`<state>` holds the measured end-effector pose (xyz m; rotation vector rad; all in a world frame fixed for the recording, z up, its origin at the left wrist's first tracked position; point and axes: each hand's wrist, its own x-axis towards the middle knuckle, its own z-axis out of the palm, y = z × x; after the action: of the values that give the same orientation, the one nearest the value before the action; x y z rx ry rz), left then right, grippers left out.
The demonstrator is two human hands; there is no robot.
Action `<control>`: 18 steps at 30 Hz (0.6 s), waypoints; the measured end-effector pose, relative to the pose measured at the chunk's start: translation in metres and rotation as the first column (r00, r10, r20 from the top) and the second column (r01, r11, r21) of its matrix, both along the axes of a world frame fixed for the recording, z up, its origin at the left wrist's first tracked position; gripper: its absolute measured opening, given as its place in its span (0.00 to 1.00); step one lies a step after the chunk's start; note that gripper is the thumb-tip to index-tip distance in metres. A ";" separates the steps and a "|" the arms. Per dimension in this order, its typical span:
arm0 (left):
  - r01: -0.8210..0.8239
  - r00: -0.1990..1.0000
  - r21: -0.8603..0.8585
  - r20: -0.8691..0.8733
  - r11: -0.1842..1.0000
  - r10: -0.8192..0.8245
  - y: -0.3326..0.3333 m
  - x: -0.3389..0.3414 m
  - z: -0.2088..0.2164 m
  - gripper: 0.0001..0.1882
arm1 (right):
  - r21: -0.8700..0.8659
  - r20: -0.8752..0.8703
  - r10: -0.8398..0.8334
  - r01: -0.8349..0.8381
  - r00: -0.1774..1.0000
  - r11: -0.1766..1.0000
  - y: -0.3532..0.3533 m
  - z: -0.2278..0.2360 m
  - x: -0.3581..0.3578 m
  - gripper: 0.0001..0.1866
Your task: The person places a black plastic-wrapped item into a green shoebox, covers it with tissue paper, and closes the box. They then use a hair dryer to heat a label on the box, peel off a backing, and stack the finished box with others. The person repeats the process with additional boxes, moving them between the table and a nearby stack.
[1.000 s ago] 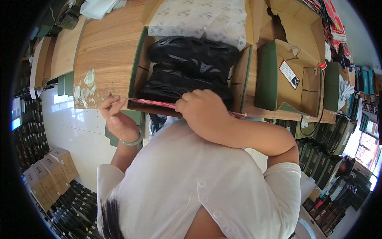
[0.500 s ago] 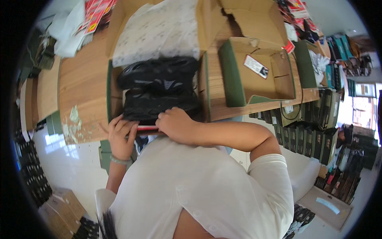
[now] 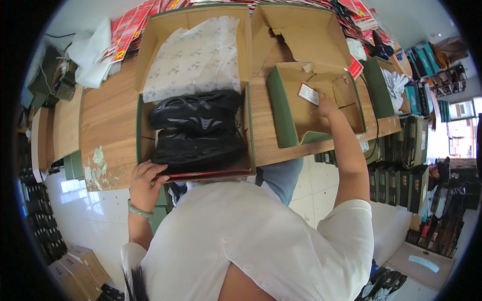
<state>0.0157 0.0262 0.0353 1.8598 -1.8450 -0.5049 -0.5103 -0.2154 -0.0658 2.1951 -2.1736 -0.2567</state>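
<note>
Right now the fingers of the right hand (image 3: 326, 107) are dipping slightly bent into an open green box (image 3: 279, 113), their tips lying at the lower corner of a small printed card (image 3: 308, 93); whether they are pinching it, I cannot tell. The left hand (image 3: 144, 181) is curling its fingers over the near left corner of a larger shoe box (image 3: 249, 128), thumb spreading partly away beside a thin red strip (image 3: 211, 174); how firmly it is gripping is unclear. Inside that box, two black shoes (image 3: 196, 148) are lying one behind the other, with patterned tissue (image 3: 196, 62) spreading behind them into the lid. Both boxes are standing on the wooden worktop (image 3: 108, 120).

As I judge it, the card is risking a slip, since only its corner is meeting the fingertips. The forearm, crossing the box's low front, could be bending that cardboard if it presses down. A pull from the left hand could be dragging the shoe box over the worktop's near edge.

The right fingertips are hiding partly behind the hand, the red strip is showing almost edge-on, and the farther shelves are blurring towards the dark rim.
</note>
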 end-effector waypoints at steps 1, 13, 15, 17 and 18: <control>0.024 0.999 0.024 0.024 0.999 -0.025 0.002 0.003 0.000 0.07 | 0.081 0.033 -0.035 0.032 0.999 0.996 -0.001 -0.003 -0.003 0.34; 0.028 0.993 0.037 -0.118 0.999 -0.024 -0.009 0.013 0.013 0.08 | 0.127 0.286 -0.327 0.302 0.901 0.945 0.038 0.101 0.072 0.14; -0.022 0.990 -0.019 -0.142 1.000 0.019 -0.017 0.018 0.012 0.09 | 0.117 0.626 -0.200 0.163 0.753 0.980 0.084 0.149 0.115 0.13; -0.015 0.995 -0.117 -0.101 0.993 0.003 -0.029 0.022 0.007 0.09 | 0.122 0.734 -0.095 0.007 0.673 0.993 0.119 0.170 0.156 0.10; -0.014 0.997 -0.168 -0.076 0.986 0.002 -0.036 0.022 0.007 0.09 | 0.078 0.793 -0.003 -0.096 0.609 0.992 0.129 0.169 0.173 0.09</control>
<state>0.0382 -0.0097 0.0419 1.7125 -1.7721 -0.3977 -0.3374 -0.0868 0.1034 2.7822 -2.4767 0.8041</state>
